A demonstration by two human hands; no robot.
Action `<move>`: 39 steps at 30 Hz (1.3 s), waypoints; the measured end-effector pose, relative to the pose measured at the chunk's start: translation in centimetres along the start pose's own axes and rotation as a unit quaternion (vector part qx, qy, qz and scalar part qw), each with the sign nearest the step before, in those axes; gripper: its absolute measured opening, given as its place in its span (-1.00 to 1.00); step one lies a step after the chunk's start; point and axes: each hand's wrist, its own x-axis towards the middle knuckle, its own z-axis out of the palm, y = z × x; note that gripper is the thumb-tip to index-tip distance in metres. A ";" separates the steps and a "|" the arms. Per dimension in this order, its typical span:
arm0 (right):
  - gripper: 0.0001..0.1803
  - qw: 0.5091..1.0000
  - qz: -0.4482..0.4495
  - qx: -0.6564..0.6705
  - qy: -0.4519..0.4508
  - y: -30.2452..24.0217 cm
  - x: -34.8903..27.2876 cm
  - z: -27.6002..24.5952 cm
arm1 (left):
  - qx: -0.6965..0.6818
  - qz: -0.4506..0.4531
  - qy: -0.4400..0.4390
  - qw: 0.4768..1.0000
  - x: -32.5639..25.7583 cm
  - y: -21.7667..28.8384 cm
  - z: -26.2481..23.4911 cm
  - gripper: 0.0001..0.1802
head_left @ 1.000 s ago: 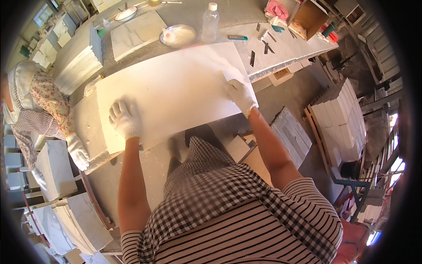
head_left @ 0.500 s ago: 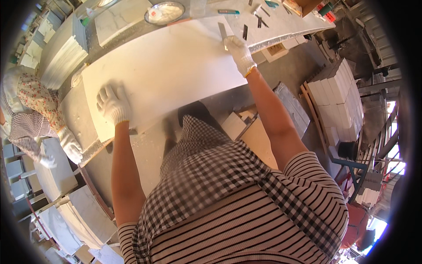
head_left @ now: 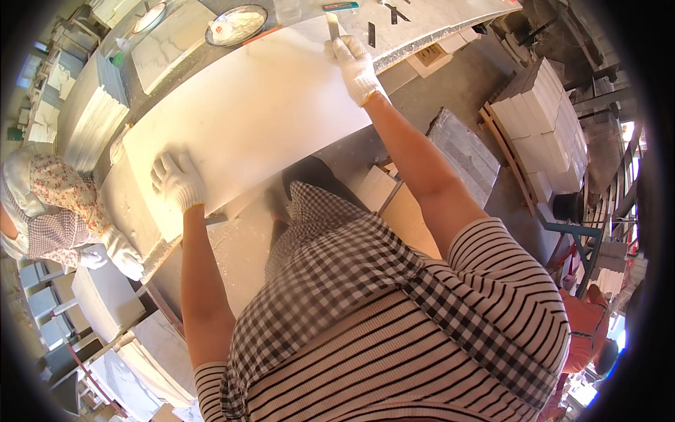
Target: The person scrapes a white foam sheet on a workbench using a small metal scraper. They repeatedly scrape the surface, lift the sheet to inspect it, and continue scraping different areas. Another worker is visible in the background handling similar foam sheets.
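Note:
A large white slab [head_left: 260,105] lies on the workbench in front of me. My left hand [head_left: 176,179], in a white knit glove, rests on its near left part with fingers spread. At the slab's far right corner is my right hand [head_left: 354,65], gloved too, with its fingers closed round a flat scraper blade [head_left: 332,27]. The blade points away from me. How its lower end sits in the grip is hidden by the glove.
Beyond the slab stand a dish of white paste [head_left: 242,25], a marbled tile [head_left: 169,49] and several dark flat blades [head_left: 371,35]. Stacked tiles [head_left: 91,109] stand left, near a co-worker's gloved hand [head_left: 125,257]. Wrapped white blocks [head_left: 538,133] sit on a pallet at right.
My view has shifted, so the bench appears farther left and higher. My right hand still grips the scraper at the slab's far right corner, and my left hand stays on the slab.

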 end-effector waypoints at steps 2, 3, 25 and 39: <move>-0.83 1.000 0.022 -0.004 0.002 -0.5 -0.1 -0.3 | -0.009 -0.002 0.011 1.000 -0.1 0.0 0.1 -0.38; -0.85 0.998 0.062 -0.017 0.016 -0.7 -0.5 -0.2 | -0.011 -0.003 0.012 1.000 -0.2 -0.1 0.2 -0.38; -0.77 0.948 -0.035 -0.266 -0.169 -0.6 0.2 -0.8 | -0.017 0.007 0.024 1.000 0.3 -1.0 1.8 -0.38; -0.74 0.996 0.021 -0.042 -0.071 1.7 0.2 3.4 | -0.011 -0.012 -0.004 1.000 0.0 -0.3 0.7 -0.38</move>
